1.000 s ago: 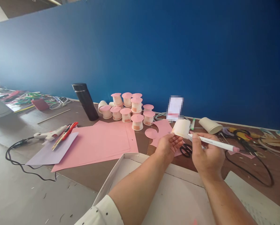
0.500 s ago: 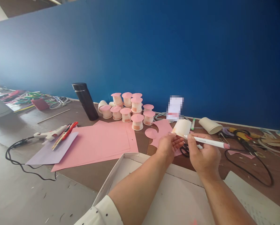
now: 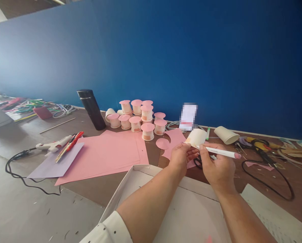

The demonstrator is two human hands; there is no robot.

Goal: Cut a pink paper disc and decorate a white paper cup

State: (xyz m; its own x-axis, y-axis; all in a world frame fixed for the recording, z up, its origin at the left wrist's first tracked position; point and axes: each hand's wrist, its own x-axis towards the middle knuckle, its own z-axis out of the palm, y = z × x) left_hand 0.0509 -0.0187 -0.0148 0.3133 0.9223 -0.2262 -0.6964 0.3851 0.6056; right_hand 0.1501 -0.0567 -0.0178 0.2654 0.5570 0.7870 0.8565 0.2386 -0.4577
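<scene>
So the left hand point(image 3: 179, 158) has its fingers around the rim side of a white paper cup point(image 3: 197, 137), kinda tipped, bottom end up and pointing away. There's a pale orange patch on it right by those fingertips. Right hand point(image 3: 219, 167) fingers are pinching a white marker point(image 3: 221, 152), pink end sticking out past the knuckles and the tip right at the cup's lower edge. Can't tell if it's actually touching.

Just under the fingers, mostly blocked by them, are some black scissors point(image 3: 197, 163). Left of the left fingers there's a pink paper circle point(image 3: 163, 144) next to a pink sheet with a round bite out of it point(image 3: 176, 136), and further left a bunch of pink-topped cups point(image 3: 148, 132), some stacked. Beyond the right fingers a plain cup point(image 3: 225, 135) lies on its side, with a green-capped pen point(image 3: 208, 134) between it and the held one. Closer in than both hands, a shallow white box point(image 3: 191, 209) sits below the forearms.
</scene>
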